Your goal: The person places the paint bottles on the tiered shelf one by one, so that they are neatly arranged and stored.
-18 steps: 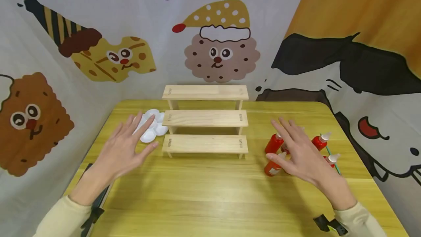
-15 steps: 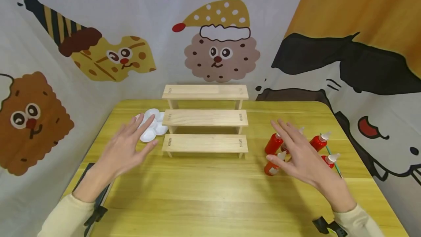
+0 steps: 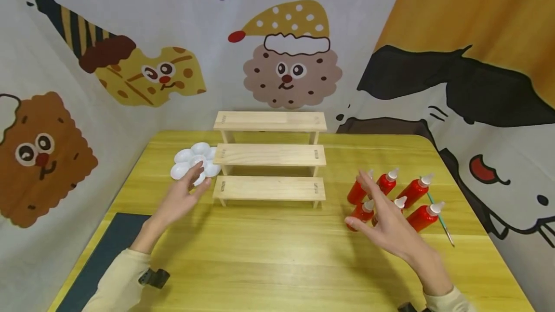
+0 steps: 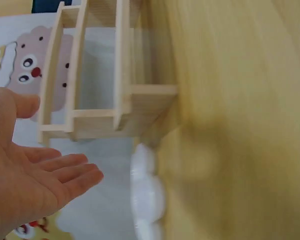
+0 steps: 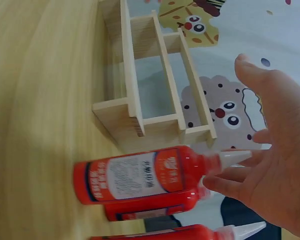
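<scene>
My left hand (image 3: pixel 175 203) hovers in front of a white flower-shaped paint palette (image 3: pixel 183 156), its fingertips overlapping the palette in the head view. In the left wrist view, that hand's palm (image 4: pixel 25 185) shows with fingers loosely extended and nothing held. Several red squeeze bottles (image 3: pixel 414 190) with white nozzle caps stand in a group at the right. Over the near side of this group is my right hand (image 3: pixel 392 227), fingers extended, thumb apart, hiding parts of some bottles. The right wrist view shows a labelled red bottle (image 5: pixel 135 175) close by the fingers, with none gripped.
A three-step wooden shelf (image 3: pixel 269 155) stands at the back middle of the wooden table (image 3: pixel 269 249), beside the palette. A thin paintbrush (image 3: pixel 443 224) lies right of the bottles. Under the left forearm is a dark flat board (image 3: pixel 104 254). A printed curtain (image 3: pixel 173 23) hangs behind.
My left hand has moved to the right and turned, uncovering more of the palette and the dark board. My right hand has turned and dropped slightly, so more bottles show.
</scene>
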The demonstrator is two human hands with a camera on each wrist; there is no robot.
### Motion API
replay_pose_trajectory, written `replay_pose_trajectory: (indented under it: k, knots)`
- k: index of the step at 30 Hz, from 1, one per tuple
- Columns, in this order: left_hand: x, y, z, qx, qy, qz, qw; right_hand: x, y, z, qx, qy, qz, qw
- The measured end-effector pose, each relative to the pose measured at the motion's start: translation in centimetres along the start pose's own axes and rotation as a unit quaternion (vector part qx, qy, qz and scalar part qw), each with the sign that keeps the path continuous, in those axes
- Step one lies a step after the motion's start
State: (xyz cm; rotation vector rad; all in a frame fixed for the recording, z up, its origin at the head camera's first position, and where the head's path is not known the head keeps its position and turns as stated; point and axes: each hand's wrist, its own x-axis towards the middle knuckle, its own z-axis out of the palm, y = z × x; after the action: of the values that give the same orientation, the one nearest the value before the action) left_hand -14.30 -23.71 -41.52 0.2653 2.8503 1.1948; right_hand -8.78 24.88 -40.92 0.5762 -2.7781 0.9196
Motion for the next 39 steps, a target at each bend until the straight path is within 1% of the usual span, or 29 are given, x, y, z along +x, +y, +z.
replay_pose_trajectory:
  k: [3, 7, 9, 12, 15, 18, 22, 28, 34, 37, 38, 39]
  knots:
    - [0.6, -0.7, 1.1, -0.059, -0.009, -0.025, 0.9979, -0.4, 0.4, 0.9, 0.015, 0.020, -0.006, 0.9997]
    - [1.2, -1.3, 2.2, -0.121, -0.022, -0.057, 0.9908, -0.8, 0.7, 1.7, 0.027, 0.050, -0.023, 0.9981]
    - [1.4, -1.6, 2.7, -0.143, -0.026, -0.068, 0.9869, -1.0, 0.7, 2.0, 0.030, 0.057, -0.021, 0.9977]
    - [1.9, -1.9, 3.4, -0.170, -0.026, -0.071, 0.9825, -1.2, 0.9, 2.4, 0.026, 0.054, -0.007, 0.9982]
    - [2.4, -2.1, 4.0, -0.190, -0.017, -0.065, 0.9795, -1.6, 1.2, 3.0, 0.026, 0.047, 0.003, 0.9985]
    - [2.7, -2.5, 4.5, -0.202, -0.009, -0.066, 0.9770, -1.9, 1.6, 3.6, 0.034, 0.042, 0.011, 0.9985]
    - [3.0, -3.0, 5.1, -0.210, -0.001, -0.083, 0.9741, -2.4, 2.2, 4.2, 0.055, 0.041, 0.019, 0.9974]
    - [3.2, -3.4, 5.7, -0.215, 0.019, -0.115, 0.9697, -2.9, 3.3, 4.7, 0.065, 0.063, 0.017, 0.9958]
    - [3.1, -3.4, 6.0, -0.216, 0.037, -0.136, 0.9660, -2.9, 3.6, 4.9, 0.090, 0.077, 0.030, 0.9925]
    - [3.2, -3.4, 6.3, -0.225, 0.040, -0.145, 0.9626, -2.6, 3.4, 4.6, 0.107, 0.093, 0.020, 0.9897]
    - [3.2, -3.5, 6.3, -0.231, 0.040, -0.145, 0.9611, -2.4, 3.2, 4.5, 0.111, 0.101, 0.010, 0.9886]
    - [3.3, -3.5, 6.4, -0.244, 0.040, -0.147, 0.9579, -2.1, 3.0, 4.4, 0.115, 0.110, -0.003, 0.9872]
